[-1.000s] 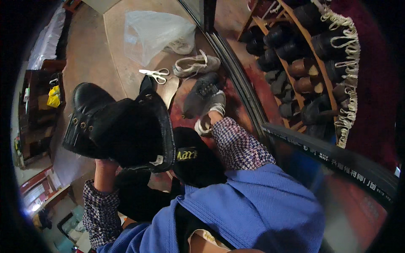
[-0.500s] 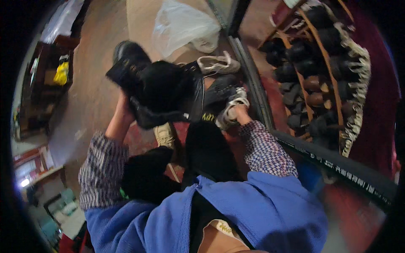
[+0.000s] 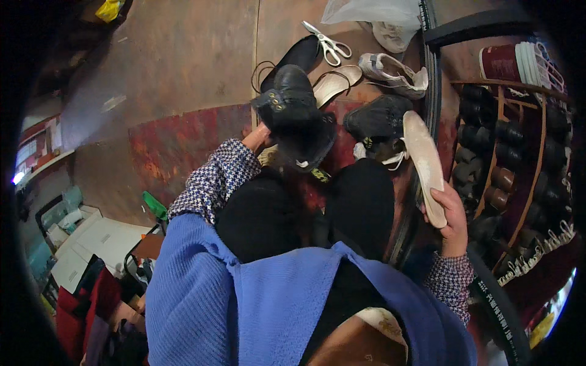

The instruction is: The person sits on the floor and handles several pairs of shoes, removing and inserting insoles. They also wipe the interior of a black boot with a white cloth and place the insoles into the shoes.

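Observation:
My left hand (image 3: 261, 135) is closed on a black leather boot (image 3: 293, 100) with metal eyelets, held above my lap; the boot's body hides most of the fingers. Out to the right, my right hand (image 3: 453, 215) grips the heel end of a long beige insole (image 3: 422, 155), which points up and away from me. Left of that insole lies a second black shoe (image 3: 377, 119). White laces (image 3: 398, 160) show just below it. Another beige insole (image 3: 332, 88) rests beyond the boot.
White-handled scissors (image 3: 332, 49), a dark insole-shaped piece (image 3: 302, 53) and a pale shoe (image 3: 397, 78) lie on the floor ahead. Behind them is a clear plastic bag (image 3: 366, 12). A rack of dark shoes (image 3: 503, 177) stands right, past a black rail (image 3: 432, 67).
My right hand has left the white-laced shoe and moved right, now holding a beige insole. The left hand keeps the black boot. The view has shifted, revealing scissors and the other insole.

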Tool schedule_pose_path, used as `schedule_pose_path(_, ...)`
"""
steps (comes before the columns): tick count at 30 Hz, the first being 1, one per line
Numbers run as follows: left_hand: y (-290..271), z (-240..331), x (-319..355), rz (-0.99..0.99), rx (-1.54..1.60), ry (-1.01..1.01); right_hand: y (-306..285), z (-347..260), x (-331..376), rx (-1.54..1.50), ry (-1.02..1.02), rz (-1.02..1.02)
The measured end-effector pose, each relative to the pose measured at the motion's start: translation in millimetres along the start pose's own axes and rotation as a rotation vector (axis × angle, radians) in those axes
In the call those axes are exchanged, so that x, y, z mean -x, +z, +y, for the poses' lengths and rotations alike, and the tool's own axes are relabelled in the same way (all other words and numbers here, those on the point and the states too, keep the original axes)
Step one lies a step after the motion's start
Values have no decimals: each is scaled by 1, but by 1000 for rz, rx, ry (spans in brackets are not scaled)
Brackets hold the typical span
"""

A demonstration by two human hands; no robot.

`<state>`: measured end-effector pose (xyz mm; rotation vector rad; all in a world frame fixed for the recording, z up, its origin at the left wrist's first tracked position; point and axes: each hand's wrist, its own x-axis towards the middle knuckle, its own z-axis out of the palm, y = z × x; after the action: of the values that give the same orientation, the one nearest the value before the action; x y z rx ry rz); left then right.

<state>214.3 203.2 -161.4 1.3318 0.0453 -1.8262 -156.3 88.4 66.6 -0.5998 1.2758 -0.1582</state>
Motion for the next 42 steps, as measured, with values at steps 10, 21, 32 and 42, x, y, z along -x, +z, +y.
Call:
schedule_pose_path(10, -38, -49, -89, 78, -418, 218, 113, 26, -90, 170, -142, -120)
schedule_pose_path(21, -3, 26, 13, 17, -627, 778, 112, 44, -68, 91, 91, -165)
schedule_pose_path(32, 22, 33, 16, -183, -1654, 784, 137, 29, -49, -126, 526, -459)
schedule_pose_path(42, 36, 36, 11, -14, -1355, 978, 192, 74, -115, -339, 363, -229)
